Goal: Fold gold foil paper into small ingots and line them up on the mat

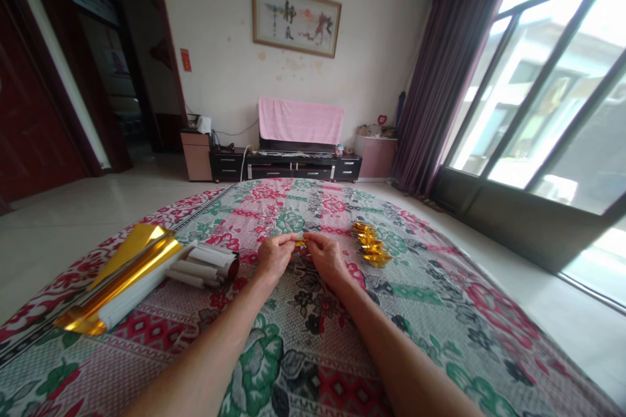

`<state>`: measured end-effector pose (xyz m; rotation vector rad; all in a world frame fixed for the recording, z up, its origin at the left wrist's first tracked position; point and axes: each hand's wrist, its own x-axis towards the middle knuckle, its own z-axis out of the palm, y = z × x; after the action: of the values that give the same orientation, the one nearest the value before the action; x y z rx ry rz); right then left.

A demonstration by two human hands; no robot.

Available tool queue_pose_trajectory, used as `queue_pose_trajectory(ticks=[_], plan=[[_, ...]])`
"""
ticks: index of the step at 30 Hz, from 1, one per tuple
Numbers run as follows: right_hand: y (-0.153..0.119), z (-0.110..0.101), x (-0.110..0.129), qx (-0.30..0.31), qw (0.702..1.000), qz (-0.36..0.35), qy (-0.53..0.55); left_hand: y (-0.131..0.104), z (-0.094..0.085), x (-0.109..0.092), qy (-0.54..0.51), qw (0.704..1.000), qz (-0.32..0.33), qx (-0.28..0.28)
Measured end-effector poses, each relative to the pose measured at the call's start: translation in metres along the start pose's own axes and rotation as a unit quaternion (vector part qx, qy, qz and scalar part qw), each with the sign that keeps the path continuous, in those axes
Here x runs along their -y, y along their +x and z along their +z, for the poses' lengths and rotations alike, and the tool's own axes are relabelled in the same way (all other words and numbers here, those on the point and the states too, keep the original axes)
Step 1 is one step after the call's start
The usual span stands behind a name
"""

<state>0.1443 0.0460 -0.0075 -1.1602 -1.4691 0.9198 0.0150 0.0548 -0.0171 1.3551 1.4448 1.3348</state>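
Both hands meet over the middle of the bed-like surface, pinching a small piece of gold foil paper [300, 243] between them. My left hand [276, 255] is closed on its left end, thumb and fingers together. From the other side my right hand [327, 257] grips the right end in the same way. The fingers cover most of the piece, so its exact shape is hidden. Right of my right hand lies a row of folded gold paper pieces [372, 246]. To the left are rolled gold foil sheets [141, 270] and several smaller white-backed paper rolls [203, 265].
A flowered red, green and grey cloth [264, 352] covers the broad rounded surface under my arms. Beyond it stand a low black cabinet [291, 166] and a pink cloth [300, 119] over a screen. Large windows [538, 98] and a purple curtain [433, 71] are at the right.
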Motion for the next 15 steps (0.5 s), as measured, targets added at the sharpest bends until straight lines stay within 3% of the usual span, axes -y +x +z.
queue_pose_trajectory(ticks=[7,15], plan=[[-0.004,-0.003,0.013,-0.005,1.000,0.013,0.011,-0.007,-0.003,-0.012,-0.053,0.998,-0.009,0.026],[-0.004,-0.007,0.011,0.019,0.999,0.014,0.040,-0.012,-0.007,-0.025,-0.197,0.975,-0.090,0.046]])
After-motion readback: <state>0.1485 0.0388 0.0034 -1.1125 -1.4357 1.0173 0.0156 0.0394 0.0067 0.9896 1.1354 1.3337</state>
